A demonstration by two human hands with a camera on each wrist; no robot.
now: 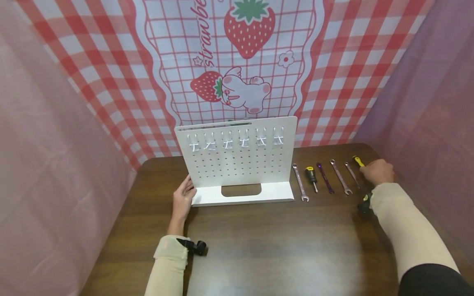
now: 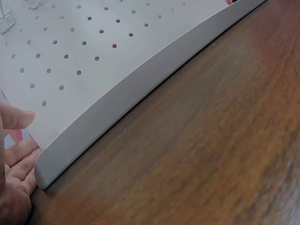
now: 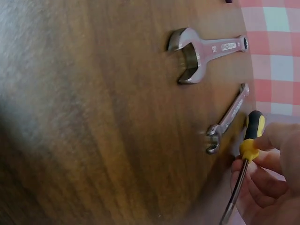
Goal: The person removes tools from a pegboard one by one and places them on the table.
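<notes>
A white pegboard stand stands upright on the table, with a row of clear-and-white hooks along its upper part. At its lower left corner is my left hand; the fingers touch the side edge and the thumb lies in front of the board. At the far right, my right hand pinches a yellow-and-black screwdriver by its handle, shaft tilted downward in the right wrist view. Just beside it lies a small wrench, with a larger wrench farther left.
Left of those wrenches lie a purple wrench, a stubby yellow-and-black screwdriver and another silver wrench close to the stand. The brown wooden table is bordered by a checked strawberry cloth behind and pink cloth on both sides.
</notes>
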